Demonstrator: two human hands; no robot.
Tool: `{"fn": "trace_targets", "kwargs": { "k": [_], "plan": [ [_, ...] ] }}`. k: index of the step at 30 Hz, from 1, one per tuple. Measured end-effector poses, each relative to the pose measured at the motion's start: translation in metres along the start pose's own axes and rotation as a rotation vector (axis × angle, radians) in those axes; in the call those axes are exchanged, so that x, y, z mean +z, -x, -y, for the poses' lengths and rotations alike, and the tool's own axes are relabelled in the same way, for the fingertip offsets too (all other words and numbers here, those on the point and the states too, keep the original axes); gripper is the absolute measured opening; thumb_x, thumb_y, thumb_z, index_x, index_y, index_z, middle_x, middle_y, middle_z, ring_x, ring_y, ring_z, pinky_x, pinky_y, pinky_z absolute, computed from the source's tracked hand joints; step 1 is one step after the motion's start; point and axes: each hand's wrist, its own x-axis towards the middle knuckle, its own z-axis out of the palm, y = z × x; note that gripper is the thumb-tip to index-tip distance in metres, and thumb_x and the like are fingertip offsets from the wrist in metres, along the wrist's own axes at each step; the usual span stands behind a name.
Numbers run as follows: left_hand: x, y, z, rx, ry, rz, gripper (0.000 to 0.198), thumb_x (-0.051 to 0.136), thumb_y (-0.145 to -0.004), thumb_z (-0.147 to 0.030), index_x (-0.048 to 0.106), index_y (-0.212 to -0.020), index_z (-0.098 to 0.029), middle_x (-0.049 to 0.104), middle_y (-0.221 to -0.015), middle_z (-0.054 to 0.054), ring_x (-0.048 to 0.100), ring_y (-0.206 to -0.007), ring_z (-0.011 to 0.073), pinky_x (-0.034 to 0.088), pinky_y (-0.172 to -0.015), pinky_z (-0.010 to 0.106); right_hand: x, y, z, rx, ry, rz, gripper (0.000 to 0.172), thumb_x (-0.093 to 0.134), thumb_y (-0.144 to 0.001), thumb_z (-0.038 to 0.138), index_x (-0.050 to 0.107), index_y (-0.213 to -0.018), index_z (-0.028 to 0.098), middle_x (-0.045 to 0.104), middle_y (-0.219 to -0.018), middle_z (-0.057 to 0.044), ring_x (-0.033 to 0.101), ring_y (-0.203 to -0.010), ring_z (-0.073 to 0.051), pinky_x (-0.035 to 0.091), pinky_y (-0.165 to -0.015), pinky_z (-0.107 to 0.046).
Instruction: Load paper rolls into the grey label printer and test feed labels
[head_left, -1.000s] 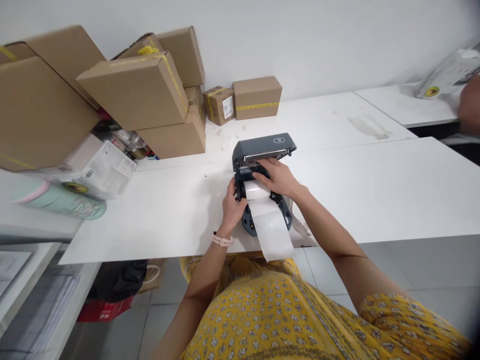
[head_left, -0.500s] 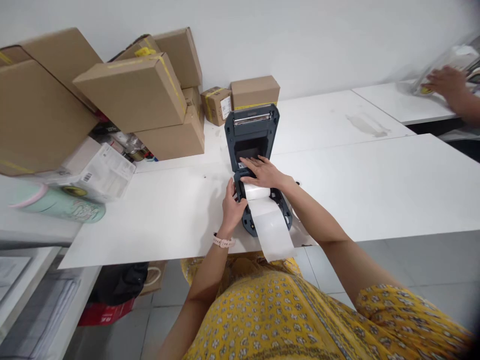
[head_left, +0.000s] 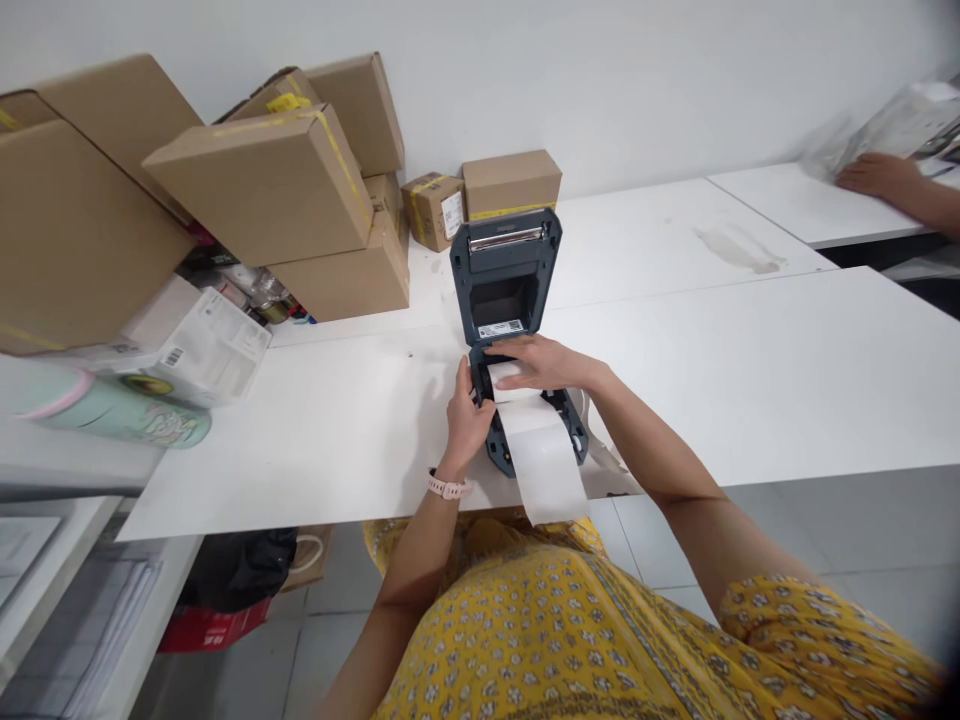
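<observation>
A dark label printer [head_left: 495, 452] stands on the white table with its lid [head_left: 466, 268] raised. Inside lies a white label roll [head_left: 504, 372], and its strip of labels [head_left: 546, 462] hangs forward past the table's front edge. My left hand [head_left: 468, 418] grips the printer's left side, thumb on the rim and fingers along the outer wall. Over the roll rests my right hand [head_left: 541, 362], fingers stretched to the left and touching the paper, thumb apart. It hides the roll's back part.
Cardboard boxes [head_left: 262, 185] are stacked at the back left, with smaller boxes [head_left: 511, 182] behind the printer. A white carton [head_left: 214, 345] and a mint-green bottle [head_left: 150, 420] are at the left. Far right, another person's hand [head_left: 881, 175] touches a plastic-wrapped item [head_left: 911, 125].
My right hand has shifted slightly down and back from the lid onto the roll, uncovering a label inside the lid. My left hand stays on the printer's side.
</observation>
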Motion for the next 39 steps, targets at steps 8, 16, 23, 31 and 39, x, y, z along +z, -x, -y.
{"fn": "trace_targets", "kwargs": {
  "k": [8, 16, 23, 31, 39],
  "plan": [
    [0.001, -0.003, 0.000, -0.010, -0.065, -0.001, 0.098, 0.058, -0.082, -0.006, 0.020, -0.171, -0.024, 0.046, -0.169, 0.013, 0.053, -0.151, 0.0338, 0.053, -0.115, 0.046, -0.001, 0.012, 0.043, 0.120, 0.194, 0.068, 0.067, 0.074, -0.089, 0.027, 0.054, -0.153, 0.018, 0.061, -0.149, -0.021, 0.060, -0.134, -0.042, 0.050, -0.106, -0.052],
    [0.002, -0.003, 0.004, 0.012, -0.033, -0.014, 0.099, 0.059, -0.081, -0.007, 0.022, -0.170, -0.027, 0.046, -0.170, 0.010, 0.048, -0.155, 0.0306, 0.046, -0.123, 0.047, -0.016, 0.003, 0.029, 0.165, -0.074, 0.201, 0.099, 0.082, -0.075, 0.042, 0.040, -0.162, 0.020, 0.068, -0.141, -0.019, 0.067, -0.125, -0.042, 0.050, -0.105, -0.053],
    [0.003, -0.002, 0.002, -0.017, -0.041, -0.021, 0.097, 0.058, -0.081, -0.006, 0.023, -0.170, -0.023, 0.042, -0.171, 0.013, 0.046, -0.157, 0.0292, 0.046, -0.123, 0.046, -0.046, 0.077, -0.021, -0.039, -0.848, -0.198, 0.109, 0.089, -0.069, 0.051, 0.036, -0.162, 0.028, 0.067, -0.140, -0.010, 0.069, -0.121, -0.031, 0.058, -0.099, -0.041],
    [0.003, -0.004, 0.008, -0.004, -0.033, -0.031, 0.096, 0.059, -0.081, -0.009, 0.025, -0.169, -0.025, 0.053, -0.165, 0.012, 0.055, -0.149, 0.0284, 0.048, -0.121, 0.045, -0.037, 0.071, -0.067, 0.313, -0.764, -0.564, 0.082, 0.087, -0.069, 0.046, 0.056, -0.142, 0.025, 0.070, -0.127, -0.008, 0.071, -0.105, -0.028, 0.060, -0.090, -0.041],
    [0.002, -0.003, 0.006, -0.017, -0.013, -0.024, 0.096, 0.059, -0.081, -0.009, 0.025, -0.169, -0.027, 0.048, -0.168, 0.011, 0.048, -0.155, 0.0281, 0.048, -0.122, 0.045, 0.003, 0.046, -0.089, 0.407, -0.672, -0.415, 0.082, 0.080, -0.068, 0.039, 0.053, -0.143, 0.020, 0.070, -0.128, -0.012, 0.068, -0.109, -0.032, 0.058, -0.096, -0.049]
  ]
}}
